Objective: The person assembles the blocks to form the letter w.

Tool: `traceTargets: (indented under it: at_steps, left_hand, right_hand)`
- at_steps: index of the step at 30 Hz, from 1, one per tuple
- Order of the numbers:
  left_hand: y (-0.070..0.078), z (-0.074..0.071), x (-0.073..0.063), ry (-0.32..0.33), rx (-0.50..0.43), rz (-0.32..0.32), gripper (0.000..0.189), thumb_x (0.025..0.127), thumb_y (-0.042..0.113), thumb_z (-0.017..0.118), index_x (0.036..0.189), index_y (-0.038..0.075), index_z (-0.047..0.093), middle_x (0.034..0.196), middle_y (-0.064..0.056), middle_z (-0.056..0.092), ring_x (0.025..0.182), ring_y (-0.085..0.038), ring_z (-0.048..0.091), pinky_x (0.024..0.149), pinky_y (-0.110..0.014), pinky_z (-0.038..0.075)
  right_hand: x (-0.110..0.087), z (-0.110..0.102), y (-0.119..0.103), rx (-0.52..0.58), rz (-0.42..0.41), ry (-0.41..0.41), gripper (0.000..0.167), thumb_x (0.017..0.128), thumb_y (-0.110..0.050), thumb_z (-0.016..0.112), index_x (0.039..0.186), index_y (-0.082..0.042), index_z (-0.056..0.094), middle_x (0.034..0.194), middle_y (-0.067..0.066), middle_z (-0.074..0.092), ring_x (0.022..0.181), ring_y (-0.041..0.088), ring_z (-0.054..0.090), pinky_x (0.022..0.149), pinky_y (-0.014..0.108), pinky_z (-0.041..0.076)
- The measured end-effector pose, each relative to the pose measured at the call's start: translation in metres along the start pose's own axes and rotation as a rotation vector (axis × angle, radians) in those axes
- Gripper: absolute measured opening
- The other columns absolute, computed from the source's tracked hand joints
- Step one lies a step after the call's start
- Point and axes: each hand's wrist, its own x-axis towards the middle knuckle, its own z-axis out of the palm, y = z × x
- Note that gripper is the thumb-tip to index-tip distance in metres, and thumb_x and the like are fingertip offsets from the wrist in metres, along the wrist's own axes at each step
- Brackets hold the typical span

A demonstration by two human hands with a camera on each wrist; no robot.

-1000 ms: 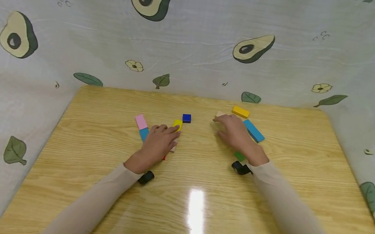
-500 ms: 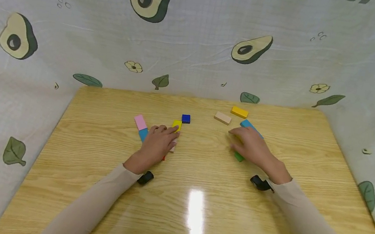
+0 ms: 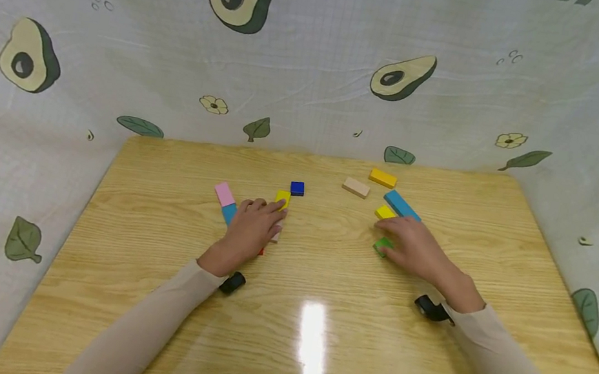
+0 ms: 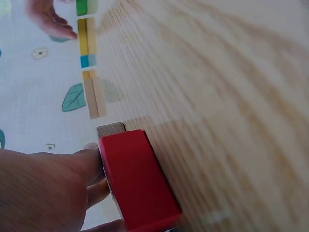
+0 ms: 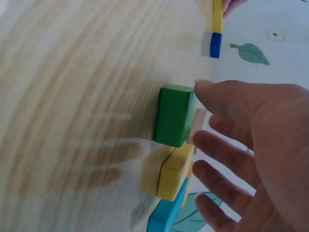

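Note:
My left hand [image 3: 253, 225] lies over a group of wooden blocks, its fingertips at a yellow block [image 3: 282, 199]. A red block [image 4: 140, 181] stands beside that hand in the left wrist view, with a pale wooden block [image 3: 276, 234] partly covered. Pink [image 3: 224, 194] and blue [image 3: 228, 213] blocks show end to end at the hand's left. My right hand [image 3: 413, 247] hovers at a small green block [image 5: 175, 115], fingers apart and thumb tip by its top edge. Just behind the green block sits another yellow block [image 3: 385, 213], close to the right fingertips.
A dark blue block [image 3: 297, 188] touches the left yellow block's far corner. At the back right lie a pale wooden block [image 3: 355, 187], an orange-yellow block [image 3: 383, 178] and a long blue block [image 3: 402, 205]. A patterned cloth [image 3: 312, 104] hangs behind the table [image 3: 164, 335].
My right hand has moved from the pale wooden block at the back toward me and to the right, reaching the green block. The pale and yellow blocks are uncovered. My left hand stays put.

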Motion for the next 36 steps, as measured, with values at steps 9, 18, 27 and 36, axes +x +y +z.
traceTargets:
  at_steps: [9,18,27,36]
  left_hand:
    - [0.001,0.000,0.000,-0.008,0.013,-0.002,0.043,0.112,0.029,0.055,0.154,0.017,0.058,0.166,0.000,0.045,0.141,-0.033,0.050,0.117,-0.055,0.039]
    - [0.000,0.001,0.000,-0.006,0.011,-0.005,0.043,0.112,0.029,0.055,0.154,0.017,0.059,0.166,0.000,0.045,0.141,-0.033,0.051,0.117,-0.054,0.039]
    - [0.000,0.001,-0.001,0.007,-0.003,0.001,0.043,0.112,0.028,0.056,0.153,0.016,0.059,0.165,-0.001,0.046,0.140,-0.033,0.051,0.116,-0.054,0.039]
    - [0.000,0.001,-0.001,0.021,-0.020,0.009,0.043,0.111,0.026,0.058,0.152,0.015,0.060,0.165,-0.002,0.047,0.139,-0.034,0.052,0.115,-0.054,0.040]
  right_hand:
    - [-0.007,0.005,0.001,0.012,-0.037,-0.005,0.044,0.086,-0.006,0.086,0.127,0.003,0.073,0.126,0.018,0.074,0.117,0.042,0.065,0.100,0.060,0.051]
    - [-0.014,0.005,0.004,0.011,-0.082,-0.009,0.042,0.085,-0.003,0.085,0.125,-0.001,0.074,0.128,0.016,0.073,0.115,0.040,0.064,0.095,0.059,0.051]
    - [-0.016,0.004,0.006,-0.008,-0.081,-0.015,0.051,0.081,0.012,0.069,0.130,0.001,0.072,0.134,0.019,0.070,0.125,0.045,0.061,0.102,0.065,0.048]
    - [-0.014,-0.001,0.017,-0.052,-0.012,0.027,0.057,0.085,0.010,0.072,0.140,0.006,0.064,0.146,0.026,0.060,0.132,0.050,0.054,0.107,0.068,0.044]
